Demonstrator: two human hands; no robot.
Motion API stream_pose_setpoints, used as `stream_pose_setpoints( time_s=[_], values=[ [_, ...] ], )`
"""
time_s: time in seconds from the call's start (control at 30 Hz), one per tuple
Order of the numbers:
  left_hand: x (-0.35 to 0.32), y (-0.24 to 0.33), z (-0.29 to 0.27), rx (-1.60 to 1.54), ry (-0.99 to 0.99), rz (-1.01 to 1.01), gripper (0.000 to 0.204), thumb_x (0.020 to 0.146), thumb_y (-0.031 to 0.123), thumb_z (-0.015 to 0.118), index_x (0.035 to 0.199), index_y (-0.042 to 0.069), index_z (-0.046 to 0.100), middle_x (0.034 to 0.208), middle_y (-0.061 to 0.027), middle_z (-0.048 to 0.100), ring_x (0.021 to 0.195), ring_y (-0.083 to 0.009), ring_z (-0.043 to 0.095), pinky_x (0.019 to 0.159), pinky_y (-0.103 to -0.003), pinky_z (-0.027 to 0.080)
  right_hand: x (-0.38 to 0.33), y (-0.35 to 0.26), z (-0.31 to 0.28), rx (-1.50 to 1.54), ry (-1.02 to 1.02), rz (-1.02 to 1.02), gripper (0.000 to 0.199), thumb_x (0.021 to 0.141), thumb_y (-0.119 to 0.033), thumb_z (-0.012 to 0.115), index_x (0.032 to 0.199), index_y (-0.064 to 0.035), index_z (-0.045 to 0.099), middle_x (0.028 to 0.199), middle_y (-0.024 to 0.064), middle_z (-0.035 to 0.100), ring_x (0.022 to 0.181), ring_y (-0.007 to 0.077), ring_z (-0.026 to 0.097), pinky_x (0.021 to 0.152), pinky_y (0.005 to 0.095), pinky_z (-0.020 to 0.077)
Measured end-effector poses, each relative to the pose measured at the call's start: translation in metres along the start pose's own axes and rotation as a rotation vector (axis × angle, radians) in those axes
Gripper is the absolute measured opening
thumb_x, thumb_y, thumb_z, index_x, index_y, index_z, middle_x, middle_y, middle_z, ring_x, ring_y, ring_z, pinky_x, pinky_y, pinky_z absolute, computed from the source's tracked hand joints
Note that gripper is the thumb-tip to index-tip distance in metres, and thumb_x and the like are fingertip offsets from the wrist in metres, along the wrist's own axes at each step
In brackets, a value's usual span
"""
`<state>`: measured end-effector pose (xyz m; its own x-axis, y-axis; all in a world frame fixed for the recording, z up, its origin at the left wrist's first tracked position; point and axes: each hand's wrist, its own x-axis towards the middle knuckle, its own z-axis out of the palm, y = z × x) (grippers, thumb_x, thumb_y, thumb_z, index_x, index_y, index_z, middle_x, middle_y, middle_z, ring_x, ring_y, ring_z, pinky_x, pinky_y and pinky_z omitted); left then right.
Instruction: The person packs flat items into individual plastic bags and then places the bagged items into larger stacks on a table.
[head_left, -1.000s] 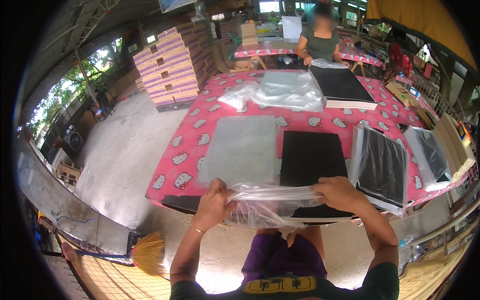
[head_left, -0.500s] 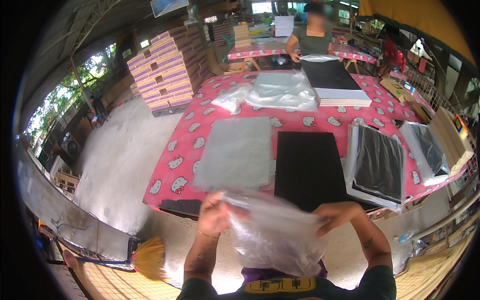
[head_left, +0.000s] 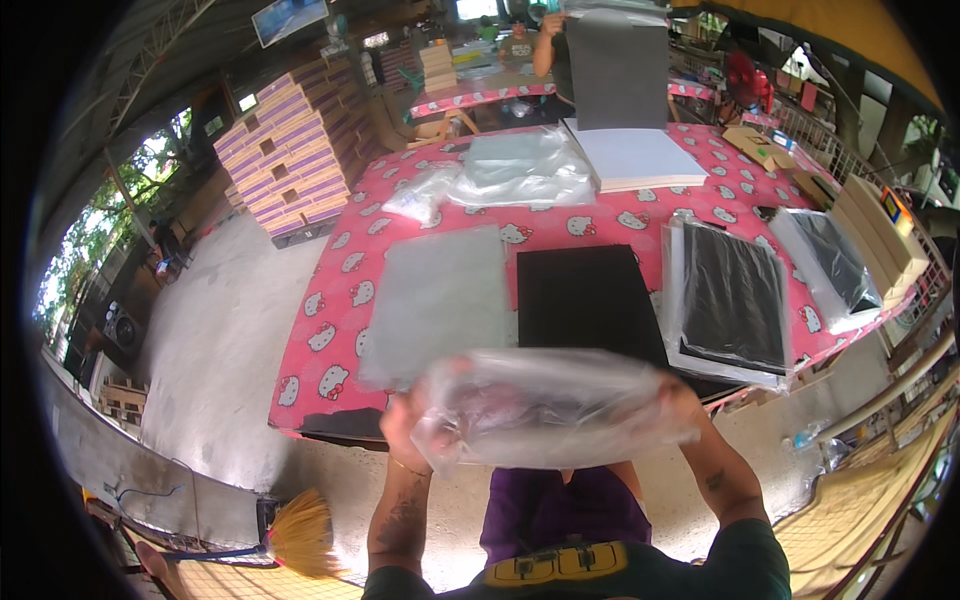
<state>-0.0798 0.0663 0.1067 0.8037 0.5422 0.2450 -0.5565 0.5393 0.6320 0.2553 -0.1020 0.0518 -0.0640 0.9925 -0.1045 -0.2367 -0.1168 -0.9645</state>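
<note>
Clear plastic (head_left: pixel 550 412) held at both ends.
Your left hand (head_left: pixel 404 424) and right hand (head_left: pixel 682 404) grasp it, likely keeping it spread; exact grip blurred.

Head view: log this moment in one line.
left hand: holding clear plastic | right hand: same, blurred | beyond: black sheet on pink tablecloth

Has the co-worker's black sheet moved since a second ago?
Yes, upward: the black sheet lay flat on the white stack; now it's held upright, showing that stack's white top.
</note>
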Motion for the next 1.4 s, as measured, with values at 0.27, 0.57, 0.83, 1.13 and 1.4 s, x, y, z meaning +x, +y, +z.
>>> stream_pose_setpoints(
  time_s=[0.27,0.57,0.83,1.13,1.4],
  values=[
    [0.006,-0.001,-0.006,0.054,0.189,0.073,0.037,0.086,0.004,0.068,0.122,0.001,0.06,0.107,-0.0067,0.068,0.095,-0.0145,0.064,0.085,-0.029,0.051,-0.013,0.038,-0.042,0.301,-0.263,0.033,0.045,0.082,-0.031,0.075,0.107,0.0041,0.062,0.097,0.0148,0.067,0.062,0.0128,0.057,0.059,0.0272,0.0478],
    [-0.002,-0.008,-0.036,0.477,-0.131,-0.181,0.031,0.089,0.017,0.064,0.114,0.0,0.059,0.101,-0.0122,0.067,0.089,-0.0207,0.066,0.076,-0.036,0.055,-0.035,0.011,-0.014,-0.047,-0.175,-0.088,0.031,0.088,-0.024,0.069,0.105,0.0015,0.068,0.089,0.0081,0.069,0.078,0.0143,0.065,0.073,0.0282,0.0528],
    [0.003,-0.019,-0.046,0.404,0.185,-0.169,0.026,0.08,0.014,0.069,0.101,0.001,0.06,0.09,-0.0072,0.066,0.083,-0.0187,0.065,0.073,-0.033,0.054,-0.046,0.029,-0.03,0.484,-0.191,-0.228,0.028,0.079,-0.025,0.068,0.086,0.0016,0.065,0.082,0.0044,0.065,0.076,0.014,0.059,0.07,0.03,0.0453],
    [-0.009,-0.098,-0.04,0.653,0.426,-0.006,0.015,0.085,0.003,0.058,0.1,0.002,0.054,0.085,-0.0075,0.064,0.07,-0.011,0.06,0.062,-0.025,0.05,-0.058,0.04,0.014,-0.072,0.644,-0.157,0.024,0.078,0.003,0.055,0.1,-0.0043,0.057,0.084,0.0019,0.055,0.074,0.0083,0.053,0.061,0.0226,0.0441],
    [-0.012,-0.135,-0.006,1.078,0.566,-0.032,0.05,0.089,0.0,0.045,0.139,0.0,0.042,0.072,-0.0044,0.056,0.054,-0.0065,0.048,0.048,-0.023,0.04,-0.054,0.079,0.03,-0.266,1.136,-0.272,0.059,0.08,0.009,0.048,0.136,-0.0059,0.05,0.08,0.002,0.049,0.061,0.0079,0.047,0.053,0.0233,0.042]
  ],
)
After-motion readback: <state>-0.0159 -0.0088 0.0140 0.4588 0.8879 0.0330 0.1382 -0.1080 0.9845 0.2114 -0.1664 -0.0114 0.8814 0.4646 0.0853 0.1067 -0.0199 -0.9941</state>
